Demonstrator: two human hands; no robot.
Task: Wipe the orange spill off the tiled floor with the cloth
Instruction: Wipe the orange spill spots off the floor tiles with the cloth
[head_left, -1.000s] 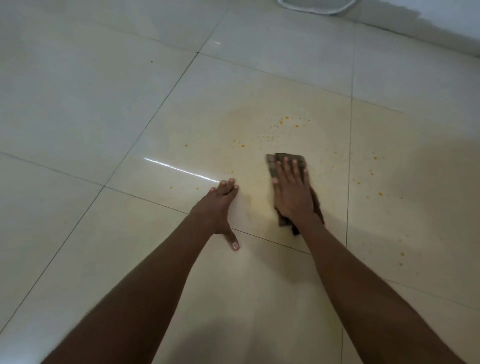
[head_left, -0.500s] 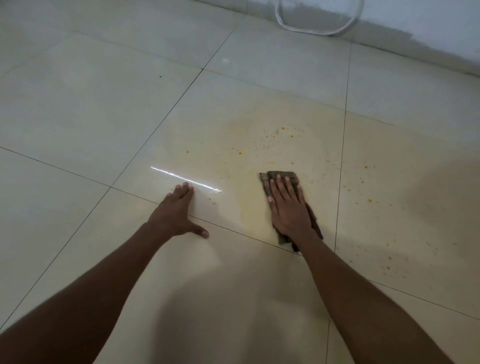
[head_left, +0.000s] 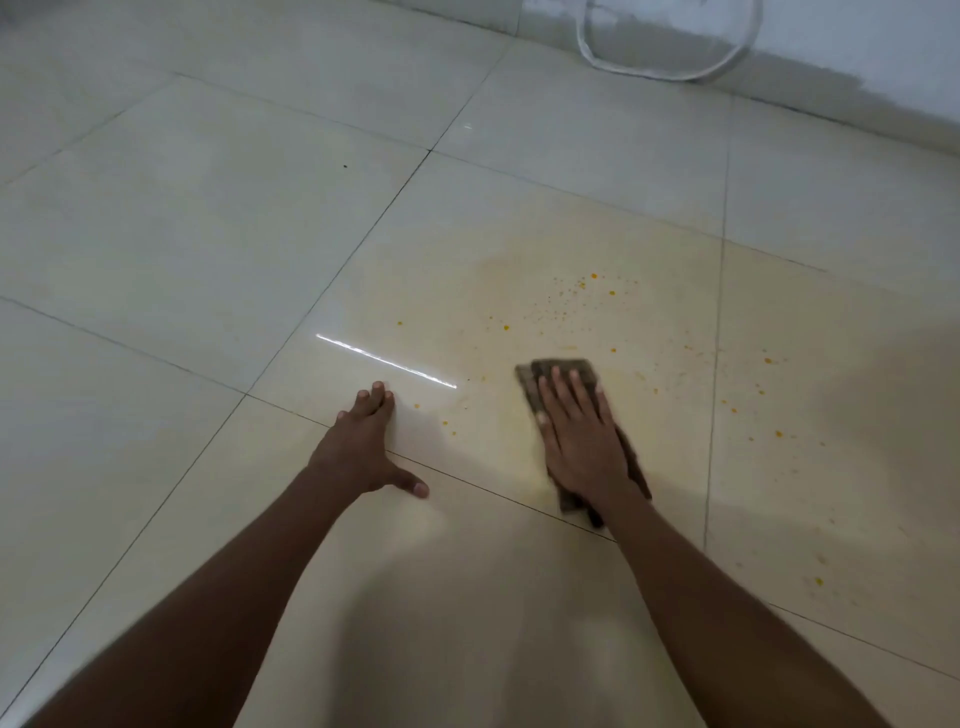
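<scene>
A dark brown cloth (head_left: 563, 375) lies folded flat on a pale, glossy tiled floor (head_left: 208, 234), seen from above by a camera on the person's head. The right hand (head_left: 582, 441) lies on top of the cloth, palm down, fingers straight and slightly spread — pressing it to the tile, not gripping it. The cloth's far edge shows beyond the fingertips and a corner trails out by the wrist.

The cloth looks soft, thin and light, probably damp; it would likely bunch or slide out if pushed by the fingertips alone. A flat palm over its middle, as here, seems the surest hold, with weight kept on the heel of the hand.

Around the cloth spreads the orange spill (head_left: 576, 288): a faint yellowish film under and beyond it, a cluster of small orange specks just past its far edge, and more specks scattered to the cloth's right across a grout line. A few dots lie to its left — much remains to wipe.

Left of the cloth, well apart from it, the left hand (head_left: 363, 447) rests flat on the floor, fingers together, thumb out, holding nothing. The wet tile is probably slippery there.

Far beyond the cloth, a white cable (head_left: 670, 73) loops against the wall.
</scene>
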